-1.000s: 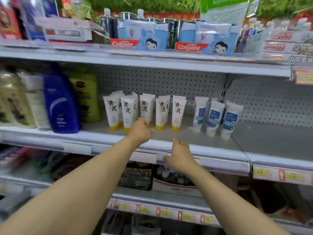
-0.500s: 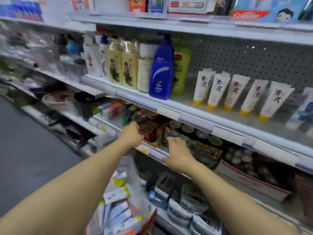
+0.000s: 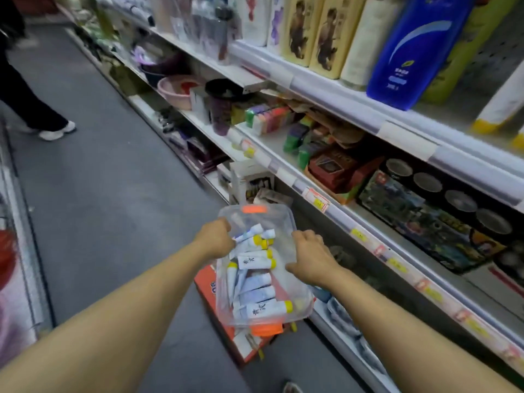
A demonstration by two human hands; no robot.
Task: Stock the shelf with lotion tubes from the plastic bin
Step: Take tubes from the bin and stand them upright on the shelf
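L hand (image 3: 216, 240) over near-left rim of plastic bin (image 3: 286, 222), fingers curled among lotion tubes (image 3: 256, 262); hold on a tube not confirmable. R hand (image 3: 310, 258) fingers bent over right rim, prob. steadying; grip unclear. Bin on orange box (image 3: 209, 290), floor level, beside lower shelving. Advise: pinch one tube by body, lift clear w/o snagging others, keep bin braced. Target shelf (image 3: 405, 129) upper right.

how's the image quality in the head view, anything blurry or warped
Head view: the clear plastic bin and lotion tubes at centre are fairly sharp; the frame edges smear, especially the far left and the shelf price strips at lower right. Wide-angle distortion bends the shelves and stretches both forearms. Lower shelves sit in dim shadow; the blue bottle is brightly lit.
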